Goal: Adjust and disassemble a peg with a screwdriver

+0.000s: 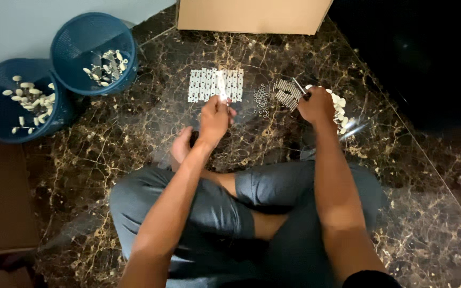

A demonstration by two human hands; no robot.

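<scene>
One metal strip (222,85) sticks up from the left hand's (214,118) grip.

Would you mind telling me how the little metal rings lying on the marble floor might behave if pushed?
The metal rings look small and thin, so probably light and easily scattered. The marble floor is glossy, so they would likely slide or skitter. Lying flat, they seem unlikely to roll unless flipped on edge.

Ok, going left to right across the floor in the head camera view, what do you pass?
Blue basket with white pieces → second blue basket → flat white strips → left hand holding a thin shiny piece → small metal rings → right hand → pile of white pieces.
</scene>
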